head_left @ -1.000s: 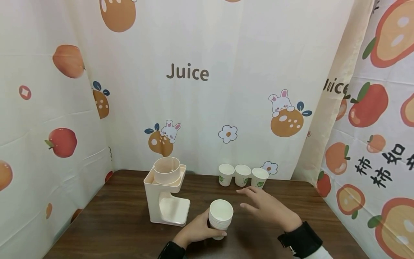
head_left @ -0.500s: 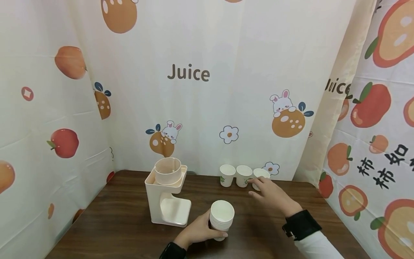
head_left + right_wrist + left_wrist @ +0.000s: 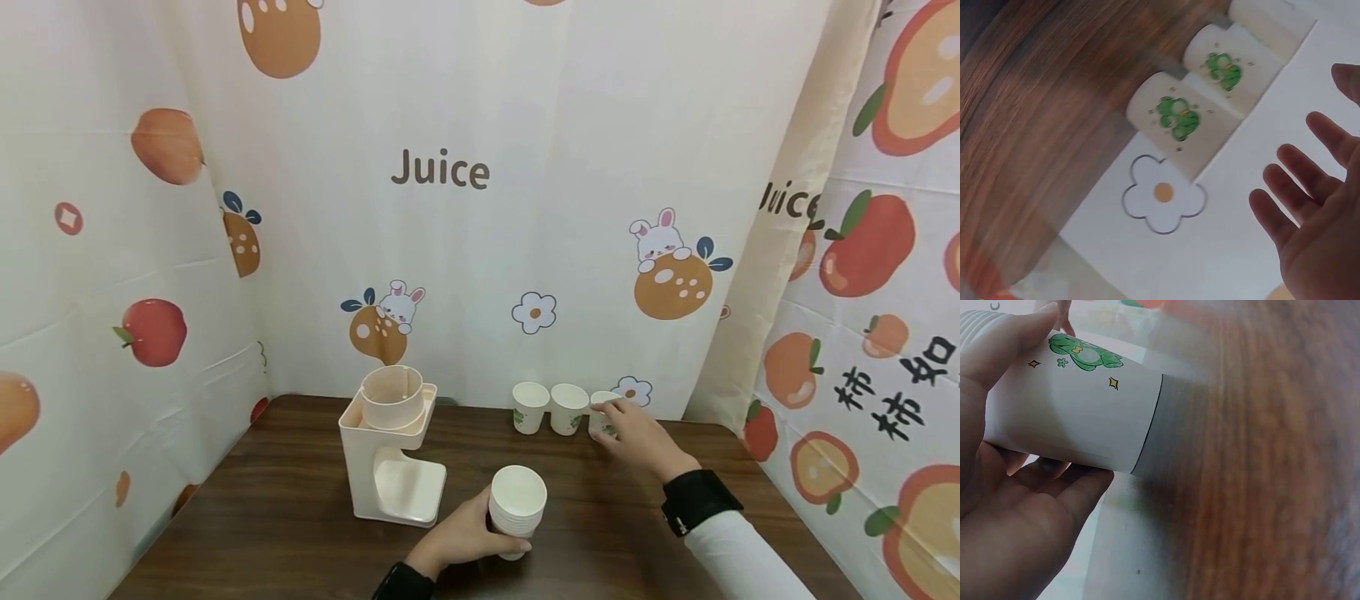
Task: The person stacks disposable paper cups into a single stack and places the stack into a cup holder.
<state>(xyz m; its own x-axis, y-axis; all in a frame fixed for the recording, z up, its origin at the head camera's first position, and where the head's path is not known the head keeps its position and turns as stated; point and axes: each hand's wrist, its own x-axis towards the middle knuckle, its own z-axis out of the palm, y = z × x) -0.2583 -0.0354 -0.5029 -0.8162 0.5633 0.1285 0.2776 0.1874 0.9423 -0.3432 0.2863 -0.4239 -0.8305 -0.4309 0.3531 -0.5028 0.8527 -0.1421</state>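
Observation:
My left hand point(image 3: 467, 533) grips a stack of white paper cups point(image 3: 518, 493) at the front of the table, thumb and fingers curled round its lower part. In the left wrist view the lowest cup point(image 3: 1079, 406) shows a green cartoon print and small gold stars. My right hand point(image 3: 637, 435) is at the rightmost of three paper cups in a row at the back, overlapping that cup point(image 3: 602, 423) in the head view. The right wrist view shows its fingers point(image 3: 1291, 187) spread, with the row's end cup point(image 3: 1175, 122) near them. Beside it stand the middle cup point(image 3: 569, 410) and the left cup point(image 3: 530, 408).
A cream juicer-like machine point(image 3: 393, 450) with a round open top stands left of the cup stack. The dark wooden table point(image 3: 285, 500) is bordered by hanging fruit-print cloth point(image 3: 465, 275) at the back and both sides.
My right hand has moved right and slightly forward, from in front of the back cups to the rightmost one. My left hand keeps holding the cup stack in place.

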